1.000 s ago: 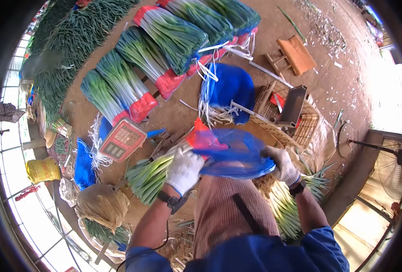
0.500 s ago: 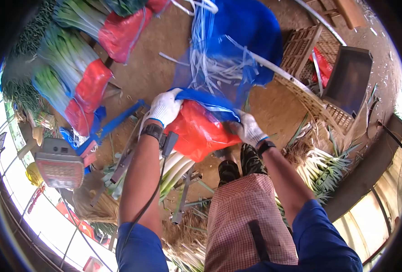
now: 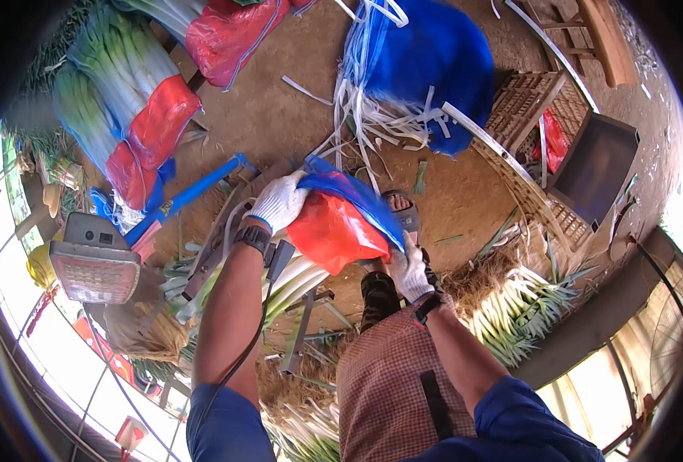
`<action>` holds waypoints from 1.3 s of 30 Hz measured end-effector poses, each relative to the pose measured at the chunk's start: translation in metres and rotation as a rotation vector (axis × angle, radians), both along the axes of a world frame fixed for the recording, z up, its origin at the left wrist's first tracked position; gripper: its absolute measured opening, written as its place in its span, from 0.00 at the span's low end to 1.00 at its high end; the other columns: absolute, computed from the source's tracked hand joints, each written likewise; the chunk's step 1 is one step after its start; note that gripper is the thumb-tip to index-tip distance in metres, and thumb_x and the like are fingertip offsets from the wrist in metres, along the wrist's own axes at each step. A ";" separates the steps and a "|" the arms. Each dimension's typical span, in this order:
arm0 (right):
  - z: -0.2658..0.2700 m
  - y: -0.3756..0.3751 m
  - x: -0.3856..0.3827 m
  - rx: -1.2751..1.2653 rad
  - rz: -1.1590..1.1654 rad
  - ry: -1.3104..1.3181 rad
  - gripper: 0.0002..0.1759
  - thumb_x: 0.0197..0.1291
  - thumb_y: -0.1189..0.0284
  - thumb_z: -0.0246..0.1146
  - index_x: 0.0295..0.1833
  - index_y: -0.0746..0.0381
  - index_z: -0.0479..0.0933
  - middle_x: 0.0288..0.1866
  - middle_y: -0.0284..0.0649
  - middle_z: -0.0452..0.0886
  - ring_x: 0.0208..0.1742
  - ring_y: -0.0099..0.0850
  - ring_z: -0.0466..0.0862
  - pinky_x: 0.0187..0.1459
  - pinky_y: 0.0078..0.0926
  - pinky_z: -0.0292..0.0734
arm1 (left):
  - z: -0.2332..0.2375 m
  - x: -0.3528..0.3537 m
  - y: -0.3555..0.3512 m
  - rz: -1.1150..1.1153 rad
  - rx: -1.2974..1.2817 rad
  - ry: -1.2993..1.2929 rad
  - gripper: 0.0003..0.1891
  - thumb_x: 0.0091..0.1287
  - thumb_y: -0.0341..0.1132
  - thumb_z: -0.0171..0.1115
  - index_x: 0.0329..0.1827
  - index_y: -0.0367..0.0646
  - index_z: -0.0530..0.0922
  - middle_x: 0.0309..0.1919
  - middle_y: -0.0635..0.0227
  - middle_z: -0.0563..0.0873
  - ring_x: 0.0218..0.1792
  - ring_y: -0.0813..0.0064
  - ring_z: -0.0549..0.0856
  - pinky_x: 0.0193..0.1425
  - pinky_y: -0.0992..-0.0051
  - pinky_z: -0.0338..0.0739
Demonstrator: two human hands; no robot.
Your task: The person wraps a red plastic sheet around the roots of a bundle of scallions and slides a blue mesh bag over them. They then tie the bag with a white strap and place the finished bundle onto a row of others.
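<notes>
My left hand (image 3: 280, 203), in a white glove, grips the left side of a blue mesh bag (image 3: 357, 198) at its edge. The gloved right hand (image 3: 411, 273) holds the bag's lower right edge. A red plastic sheet (image 3: 334, 235) bulges between both hands, with the blue mesh along its top. White leek stalks (image 3: 301, 285) extend down and left from under the red plastic, resting by a metal frame (image 3: 299, 339). The fingertips of both hands are partly hidden in the material.
Bagged leeks (image 3: 118, 61) lie upper left. White straps (image 3: 357, 100) and blue material (image 3: 434, 61) lie at the top. A wicker basket (image 3: 522, 115) and dark tray (image 3: 597, 171) stand right, near loose leeks (image 3: 518, 316). A lamp (image 3: 95, 269) is at left.
The blue mesh has been drawn down around the red plastic, away from the straps. My right hand has moved down and slightly left, and a sandalled foot now shows.
</notes>
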State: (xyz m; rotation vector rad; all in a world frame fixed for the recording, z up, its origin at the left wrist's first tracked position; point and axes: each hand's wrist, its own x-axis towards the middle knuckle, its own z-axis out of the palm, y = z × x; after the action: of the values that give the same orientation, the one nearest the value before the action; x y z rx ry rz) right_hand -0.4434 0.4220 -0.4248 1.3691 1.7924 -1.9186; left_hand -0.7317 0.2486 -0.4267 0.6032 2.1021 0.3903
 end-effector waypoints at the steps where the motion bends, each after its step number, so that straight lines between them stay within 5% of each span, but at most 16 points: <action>1: 0.006 -0.005 0.006 0.186 0.180 -0.005 0.19 0.81 0.71 0.60 0.69 0.70 0.75 0.46 0.47 0.87 0.47 0.33 0.90 0.50 0.33 0.85 | -0.002 0.001 -0.002 -0.005 -0.015 -0.002 0.17 0.80 0.39 0.56 0.66 0.42 0.82 0.52 0.38 0.89 0.54 0.35 0.87 0.58 0.46 0.82; 2: 0.012 -0.012 0.010 0.262 0.219 -0.030 0.19 0.79 0.71 0.61 0.67 0.71 0.75 0.42 0.51 0.87 0.44 0.37 0.90 0.49 0.37 0.85 | -0.003 0.003 -0.004 -0.010 -0.031 -0.005 0.18 0.80 0.38 0.56 0.67 0.44 0.82 0.52 0.38 0.89 0.54 0.35 0.87 0.58 0.46 0.83; 5: 0.049 -0.020 -0.006 -0.135 0.254 -0.084 0.15 0.76 0.70 0.64 0.60 0.68 0.78 0.40 0.51 0.87 0.39 0.46 0.88 0.44 0.38 0.84 | 0.003 0.009 -0.005 0.044 0.003 -0.046 0.18 0.79 0.38 0.57 0.69 0.48 0.81 0.52 0.40 0.89 0.54 0.36 0.87 0.59 0.45 0.82; 7: 0.053 -0.040 -0.003 0.075 0.326 0.254 0.11 0.76 0.70 0.65 0.55 0.66 0.79 0.39 0.48 0.86 0.39 0.43 0.88 0.43 0.39 0.82 | 0.006 0.012 -0.013 0.041 -0.022 0.011 0.19 0.78 0.39 0.59 0.69 0.48 0.82 0.50 0.40 0.90 0.54 0.38 0.88 0.60 0.46 0.83; 9: 0.055 -0.050 -0.008 0.085 0.507 0.055 0.13 0.74 0.65 0.68 0.52 0.64 0.80 0.44 0.51 0.87 0.46 0.53 0.88 0.46 0.45 0.83 | 0.020 0.014 -0.018 0.044 -0.087 0.057 0.19 0.77 0.39 0.60 0.68 0.48 0.82 0.49 0.40 0.90 0.54 0.39 0.88 0.59 0.46 0.83; 11: 0.045 -0.042 -0.018 0.380 0.703 0.236 0.16 0.73 0.61 0.68 0.54 0.63 0.81 0.47 0.53 0.86 0.50 0.57 0.86 0.49 0.50 0.83 | 0.053 0.008 -0.019 0.050 -0.192 0.101 0.18 0.76 0.39 0.61 0.66 0.47 0.83 0.49 0.41 0.90 0.54 0.40 0.88 0.58 0.46 0.83; 17: 0.067 -0.025 -0.028 0.336 0.650 0.197 0.13 0.70 0.67 0.70 0.54 0.64 0.84 0.49 0.52 0.87 0.50 0.57 0.87 0.48 0.50 0.84 | 0.048 0.016 -0.070 0.307 -0.029 0.111 0.17 0.76 0.39 0.62 0.60 0.36 0.84 0.44 0.37 0.88 0.49 0.35 0.87 0.55 0.51 0.81; 19: 0.074 -0.026 -0.017 0.369 0.953 0.168 0.17 0.70 0.63 0.66 0.54 0.64 0.82 0.52 0.52 0.84 0.56 0.53 0.85 0.58 0.52 0.82 | 0.010 0.029 -0.102 0.545 0.155 0.142 0.17 0.76 0.38 0.62 0.59 0.35 0.85 0.47 0.38 0.89 0.51 0.36 0.87 0.56 0.51 0.81; 21: 0.087 -0.036 -0.013 0.385 1.265 0.270 0.17 0.68 0.63 0.66 0.53 0.64 0.82 0.53 0.52 0.84 0.58 0.51 0.85 0.62 0.51 0.82 | 0.016 0.028 -0.103 0.468 0.128 0.120 0.16 0.74 0.36 0.62 0.57 0.35 0.85 0.50 0.42 0.90 0.54 0.42 0.88 0.59 0.51 0.80; 26: 0.060 -0.067 -0.004 0.280 1.310 0.203 0.17 0.66 0.63 0.67 0.55 0.62 0.83 0.52 0.48 0.85 0.60 0.50 0.85 0.63 0.49 0.81 | 0.069 0.023 -0.085 -0.180 -0.366 0.301 0.12 0.67 0.34 0.64 0.50 0.43 0.88 0.49 0.55 0.93 0.63 0.59 0.87 0.73 0.47 0.73; 30: 0.027 -0.101 -0.011 0.332 1.227 0.268 0.16 0.68 0.62 0.65 0.54 0.61 0.84 0.51 0.51 0.87 0.54 0.53 0.87 0.58 0.50 0.83 | 0.085 0.037 -0.110 -0.341 -0.464 0.497 0.11 0.69 0.36 0.62 0.47 0.46 0.90 0.50 0.59 0.94 0.64 0.54 0.87 0.75 0.44 0.70; 33: 0.036 -0.138 -0.028 0.250 1.368 0.207 0.15 0.69 0.61 0.64 0.49 0.61 0.86 0.46 0.52 0.89 0.51 0.52 0.89 0.51 0.52 0.86 | 0.111 0.056 -0.127 -0.427 -0.472 0.562 0.12 0.70 0.35 0.61 0.48 0.46 0.90 0.52 0.59 0.93 0.70 0.53 0.84 0.78 0.44 0.68; 34: 0.030 -0.152 -0.024 0.239 1.440 0.231 0.12 0.68 0.63 0.65 0.46 0.61 0.83 0.38 0.51 0.88 0.45 0.55 0.89 0.46 0.54 0.85 | 0.123 0.068 -0.130 -0.519 -0.485 0.646 0.14 0.72 0.37 0.60 0.52 0.42 0.90 0.57 0.54 0.92 0.77 0.50 0.79 0.83 0.42 0.63; 39: 0.040 -0.185 -0.011 0.226 1.680 -0.057 0.12 0.66 0.63 0.66 0.42 0.59 0.88 0.42 0.49 0.91 0.50 0.50 0.92 0.47 0.53 0.88 | 0.144 0.131 -0.178 -0.429 -0.280 0.723 0.17 0.72 0.38 0.60 0.57 0.37 0.86 0.73 0.47 0.81 0.83 0.50 0.69 0.88 0.41 0.57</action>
State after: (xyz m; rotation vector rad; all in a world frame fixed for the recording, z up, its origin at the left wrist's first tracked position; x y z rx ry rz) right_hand -0.4543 0.2372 -0.3849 -0.2843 1.9349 -0.6946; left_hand -0.6011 0.0709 -0.2823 1.1104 2.5348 -0.4255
